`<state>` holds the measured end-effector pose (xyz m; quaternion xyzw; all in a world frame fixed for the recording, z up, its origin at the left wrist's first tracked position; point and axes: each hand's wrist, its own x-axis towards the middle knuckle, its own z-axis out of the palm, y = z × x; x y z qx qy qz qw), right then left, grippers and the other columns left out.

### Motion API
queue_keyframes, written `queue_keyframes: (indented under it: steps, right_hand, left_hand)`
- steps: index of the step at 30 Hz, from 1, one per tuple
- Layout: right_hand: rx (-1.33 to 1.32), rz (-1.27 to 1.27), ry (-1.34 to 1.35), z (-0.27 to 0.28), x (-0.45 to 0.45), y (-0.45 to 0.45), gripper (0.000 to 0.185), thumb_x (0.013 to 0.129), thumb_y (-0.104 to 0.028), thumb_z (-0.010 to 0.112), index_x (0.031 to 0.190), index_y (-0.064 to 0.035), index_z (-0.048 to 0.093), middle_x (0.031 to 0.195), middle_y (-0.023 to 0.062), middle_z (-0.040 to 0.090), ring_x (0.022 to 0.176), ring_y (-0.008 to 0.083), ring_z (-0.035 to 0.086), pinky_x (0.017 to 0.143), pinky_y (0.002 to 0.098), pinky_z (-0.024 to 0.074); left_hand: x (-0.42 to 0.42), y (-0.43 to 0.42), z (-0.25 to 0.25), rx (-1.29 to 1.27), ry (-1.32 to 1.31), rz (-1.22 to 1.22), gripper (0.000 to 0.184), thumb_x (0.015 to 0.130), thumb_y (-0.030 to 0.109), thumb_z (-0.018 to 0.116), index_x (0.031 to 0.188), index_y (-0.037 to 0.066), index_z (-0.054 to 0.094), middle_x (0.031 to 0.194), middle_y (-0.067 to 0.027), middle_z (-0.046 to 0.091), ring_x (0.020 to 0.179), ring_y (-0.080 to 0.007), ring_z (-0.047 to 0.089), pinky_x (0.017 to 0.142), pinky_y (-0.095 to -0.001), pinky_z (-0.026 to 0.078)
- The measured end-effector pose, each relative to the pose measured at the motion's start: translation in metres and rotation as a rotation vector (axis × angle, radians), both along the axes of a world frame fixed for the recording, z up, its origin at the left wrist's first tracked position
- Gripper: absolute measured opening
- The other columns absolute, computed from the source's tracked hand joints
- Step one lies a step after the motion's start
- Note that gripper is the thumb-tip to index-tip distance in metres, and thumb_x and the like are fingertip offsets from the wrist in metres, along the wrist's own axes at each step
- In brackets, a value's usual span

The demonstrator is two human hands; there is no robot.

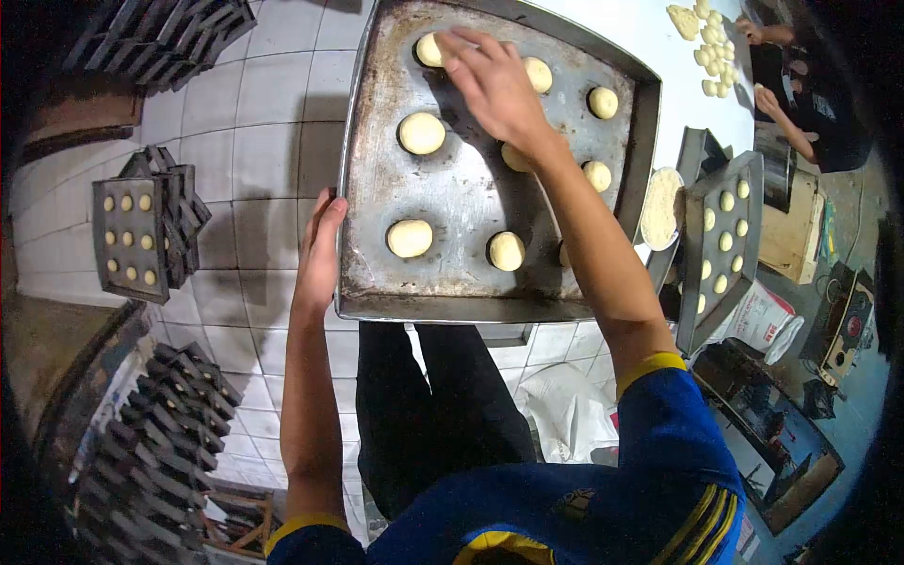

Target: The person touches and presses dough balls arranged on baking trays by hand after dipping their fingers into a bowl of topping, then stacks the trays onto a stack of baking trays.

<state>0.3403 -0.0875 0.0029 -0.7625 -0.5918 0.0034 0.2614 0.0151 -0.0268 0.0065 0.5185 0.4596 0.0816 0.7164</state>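
Note:
A worn metal baking tray (471, 202) tilts in front of me, carrying several round, pale dough balls (422, 134) spaced apart. My left hand (322, 235) grips the tray's left side, its thumb at the rim and its other fingers partly hidden outside. Over the tray's upper left, my right hand (494, 85) has its fingers stretched out. Its fingertips reach the dough ball (432, 50) there and cover part of it; whether they press it cannot be made out. My right forearm partly hides dough balls in the middle and lower right.
A second tray of dough balls (725, 226) and a bowl of crumbs (662, 209) are at right. Dough pieces (713, 56) lie on the white table (603, 14), near another person's hands (767, 99). Stacked trays (127, 235) stand left on the tiled floor (273, 132).

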Motion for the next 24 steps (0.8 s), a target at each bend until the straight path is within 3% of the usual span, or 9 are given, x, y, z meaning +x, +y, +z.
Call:
queue_keyframes:
  steps: [4, 7, 11, 13, 14, 16, 17, 22, 24]
  right_hand:
    - [0.119, -0.093, 0.177, 0.003, 0.003, 0.002, 0.057, 0.107, -0.045, 0.058, 0.147, -0.0037, 0.061, 0.15, 0.0191, 0.059, 0.137, 0.0387, 0.055, 0.118, 0.05, 0.0408]
    - [-0.086, 0.1, -0.24, -0.007, -0.003, 0.011, 0.074, 0.108, -0.053, 0.052, 0.158, 0.0005, 0.045, 0.161, 0.021, 0.048, 0.153, 0.0363, 0.041, 0.129, 0.0475, 0.0314]
    - [-0.08, 0.105, -0.25, -0.015, -0.006, 0.011, 0.074, 0.109, -0.055, 0.048, 0.158, 0.0011, 0.044, 0.164, 0.0225, 0.044, 0.156, 0.0364, 0.038, 0.129, 0.0481, 0.03]
    - [-0.131, 0.065, 0.349, -0.009, 0.001, 0.014, 0.074, 0.111, -0.054, 0.045, 0.159, 0.0022, 0.041, 0.167, 0.0233, 0.04, 0.158, 0.037, 0.035, 0.13, 0.0484, 0.0282]
    - [-0.126, 0.062, 0.349, -0.006, 0.003, 0.016, 0.074, 0.111, -0.054, 0.045, 0.159, 0.0022, 0.041, 0.167, 0.0233, 0.04, 0.158, 0.037, 0.035, 0.13, 0.0484, 0.0282]
    - [-0.064, 0.011, 0.306, -0.003, 0.007, 0.02, 0.073, 0.112, -0.051, 0.044, 0.161, 0.0024, 0.039, 0.169, 0.0233, 0.037, 0.159, 0.0372, 0.032, 0.131, 0.0487, 0.0272]
    - [-0.078, 0.07, 0.074, -0.005, 0.006, 0.022, 0.072, 0.112, -0.05, 0.043, 0.162, 0.0021, 0.036, 0.169, 0.0232, 0.036, 0.159, 0.037, 0.032, 0.131, 0.0494, 0.0266]
    - [-0.158, 0.154, -0.134, -0.008, 0.004, 0.021, 0.069, 0.114, -0.047, 0.041, 0.165, -0.0012, 0.033, 0.171, 0.0237, 0.033, 0.16, 0.0385, 0.03, 0.132, 0.0485, 0.0235]
    - [0.033, 0.033, 0.317, 0.01, 0.014, 0.014, 0.069, 0.115, -0.049, 0.035, 0.166, -0.0031, 0.032, 0.172, 0.0218, 0.032, 0.161, 0.0372, 0.028, 0.133, 0.0465, 0.0198]
  left_hand:
    - [0.003, -0.005, 0.005, -0.044, -0.043, 0.002, 0.057, 0.109, 0.046, 0.048, 0.141, 0.0, 0.059, 0.134, -0.0134, 0.065, 0.127, -0.0238, 0.057, 0.114, -0.0361, 0.039]
    - [0.005, -0.007, 0.001, -0.041, -0.029, 0.043, 0.053, 0.11, 0.043, 0.046, 0.14, 0.001, 0.06, 0.133, -0.0131, 0.066, 0.125, -0.0233, 0.058, 0.113, -0.0359, 0.04]
    - [0.005, -0.007, 0.002, -0.053, -0.051, 0.048, 0.054, 0.11, 0.043, 0.046, 0.141, 0.0, 0.059, 0.133, -0.0137, 0.066, 0.125, -0.0236, 0.058, 0.113, -0.0353, 0.04]
    - [-0.001, -0.005, -0.012, -0.048, -0.063, 0.029, 0.06, 0.11, 0.044, 0.048, 0.146, -0.003, 0.055, 0.141, -0.0163, 0.062, 0.132, -0.0252, 0.055, 0.116, -0.0358, 0.038]
    - [-0.006, -0.004, -0.022, -0.049, -0.072, 0.018, 0.066, 0.109, 0.046, 0.05, 0.151, -0.005, 0.052, 0.148, -0.0189, 0.059, 0.138, -0.0268, 0.052, 0.119, -0.0364, 0.036]
    - [-0.012, 0.0, -0.032, -0.179, -0.127, 0.015, 0.068, 0.108, 0.048, 0.049, 0.154, -0.002, 0.049, 0.15, -0.0165, 0.057, 0.14, -0.0257, 0.051, 0.12, -0.0382, 0.036]
    - [-0.016, 0.0, -0.038, -0.315, -0.18, 0.015, 0.07, 0.108, 0.05, 0.049, 0.157, 0.001, 0.046, 0.152, -0.014, 0.055, 0.141, -0.0245, 0.05, 0.121, -0.0401, 0.036]
    - [-0.016, -0.003, -0.029, -0.236, -0.111, 0.086, 0.07, 0.103, 0.049, 0.056, 0.156, 0.004, 0.047, 0.148, -0.0128, 0.058, 0.133, -0.0254, 0.057, 0.116, -0.0403, 0.043]
    - [-0.016, 0.01, -0.033, -0.273, -0.099, 0.074, 0.071, 0.101, 0.048, 0.06, 0.156, 0.005, 0.047, 0.147, -0.0123, 0.058, 0.131, -0.0259, 0.059, 0.115, -0.0401, 0.043]
